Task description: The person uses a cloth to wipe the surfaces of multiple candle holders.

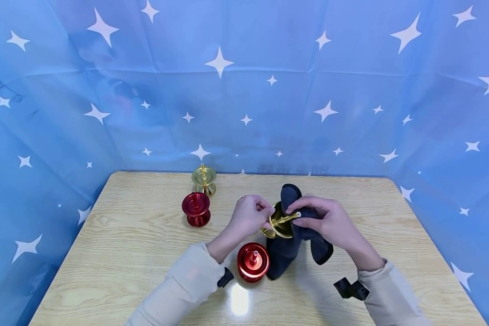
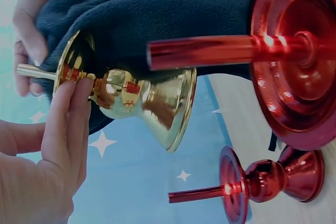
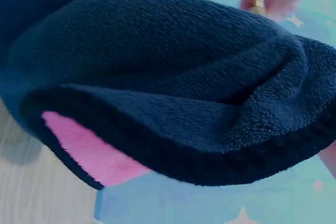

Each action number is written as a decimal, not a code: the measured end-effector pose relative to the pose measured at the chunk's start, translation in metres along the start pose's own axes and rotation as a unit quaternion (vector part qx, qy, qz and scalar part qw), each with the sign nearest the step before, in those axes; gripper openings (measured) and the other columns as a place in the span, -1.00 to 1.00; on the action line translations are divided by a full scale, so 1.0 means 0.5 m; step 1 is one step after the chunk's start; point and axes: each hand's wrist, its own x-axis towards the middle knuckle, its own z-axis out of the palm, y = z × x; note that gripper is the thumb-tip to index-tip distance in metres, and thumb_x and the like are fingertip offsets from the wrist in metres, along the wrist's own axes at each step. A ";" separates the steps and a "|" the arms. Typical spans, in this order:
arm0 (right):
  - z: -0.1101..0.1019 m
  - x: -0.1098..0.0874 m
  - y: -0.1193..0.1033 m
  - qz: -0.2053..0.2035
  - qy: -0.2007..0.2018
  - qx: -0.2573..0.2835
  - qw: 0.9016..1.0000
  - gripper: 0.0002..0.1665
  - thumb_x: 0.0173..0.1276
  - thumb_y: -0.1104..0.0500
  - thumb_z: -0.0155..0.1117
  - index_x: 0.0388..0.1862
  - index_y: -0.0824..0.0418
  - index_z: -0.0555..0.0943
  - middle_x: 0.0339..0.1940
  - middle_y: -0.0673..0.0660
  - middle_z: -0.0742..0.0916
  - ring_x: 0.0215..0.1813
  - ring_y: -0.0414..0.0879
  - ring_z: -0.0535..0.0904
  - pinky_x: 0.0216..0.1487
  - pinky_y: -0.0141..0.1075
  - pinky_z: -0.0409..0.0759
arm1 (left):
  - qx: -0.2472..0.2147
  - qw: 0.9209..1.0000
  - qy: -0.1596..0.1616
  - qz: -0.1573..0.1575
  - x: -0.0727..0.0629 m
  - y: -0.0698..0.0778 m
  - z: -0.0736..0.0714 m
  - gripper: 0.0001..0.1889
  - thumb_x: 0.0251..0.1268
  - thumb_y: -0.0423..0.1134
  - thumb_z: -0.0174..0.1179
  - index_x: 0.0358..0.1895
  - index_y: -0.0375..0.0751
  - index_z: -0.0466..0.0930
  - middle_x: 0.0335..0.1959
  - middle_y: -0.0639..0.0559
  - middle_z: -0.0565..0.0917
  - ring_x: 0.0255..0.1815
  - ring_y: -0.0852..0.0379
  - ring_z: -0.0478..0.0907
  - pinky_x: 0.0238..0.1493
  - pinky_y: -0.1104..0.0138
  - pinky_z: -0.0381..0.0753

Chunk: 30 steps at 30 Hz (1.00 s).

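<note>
My left hand (image 1: 248, 216) pinches the dish rim of a gold metal candle holder (image 2: 168, 108), which is tilted off the table. A thin tube rises from the dish middle, and the flared foot shows in the left wrist view. With curled fingers my right hand (image 1: 330, 222) holds a dark plush cloth (image 1: 285, 251) against the far side of the dish. The cloth hangs in folds below the holder and shows a pink underside (image 3: 89, 142) in the right wrist view. There the cloth hides most of the gold holder and my right fingertips.
A red candle holder (image 1: 252, 262) stands upright near my left wrist. Further back to the left are another red holder (image 1: 196, 206) and a gold one (image 1: 204, 176), both upright. The wooden table (image 1: 118, 253) ends at a blue star-patterned curtain (image 1: 244, 95).
</note>
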 end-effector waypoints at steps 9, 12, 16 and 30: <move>-0.053 0.001 -0.021 -0.048 0.127 -0.018 0.991 -0.66 0.01 0.58 0.28 -0.18 0.41 0.59 -0.16 0.11 0.64 -0.18 -0.18 0.60 -0.25 -0.44 0.57 | -0.250 0.967 -0.044 -0.021 0.022 -0.034 -0.017 -0.87 0.22 -0.56 0.06 -0.22 -0.63 0.46 -0.51 -0.07 0.53 -0.62 0.20 0.56 -0.40 0.35 0.64; -0.052 0.007 -0.020 -0.081 0.172 0.004 0.982 -0.65 -0.06 0.68 0.24 -0.23 0.51 0.56 -0.14 0.18 0.59 -0.14 -0.17 0.59 -0.18 -0.46 0.57 | -0.303 0.951 -0.052 -0.025 0.025 -0.037 -0.018 -0.78 0.21 -0.60 0.04 -0.09 -0.65 0.40 -0.45 -0.08 0.53 -0.56 0.17 0.57 -0.35 0.34 0.64; -0.021 0.013 -0.005 -0.104 0.198 0.015 0.975 -0.70 -0.08 0.69 0.23 -0.31 0.53 0.56 -0.17 0.25 0.58 -0.11 -0.16 0.58 -0.17 -0.46 0.57 | -0.321 0.945 -0.056 -0.031 0.025 -0.036 -0.014 -0.71 0.21 -0.63 0.00 0.01 -0.65 0.36 -0.41 -0.09 0.51 -0.49 0.17 0.57 -0.32 0.33 0.64; 0.040 -0.017 0.045 -0.083 0.146 -0.109 0.980 -0.73 0.02 0.53 0.31 -0.31 0.25 0.65 0.06 0.24 0.55 0.11 0.10 0.41 0.05 -0.58 0.32 | -0.280 0.959 -0.047 -0.009 0.016 -0.033 -0.006 -0.76 0.19 -0.64 0.00 -0.06 -0.63 0.40 -0.39 -0.11 0.50 -0.45 0.19 0.55 -0.28 0.30 0.63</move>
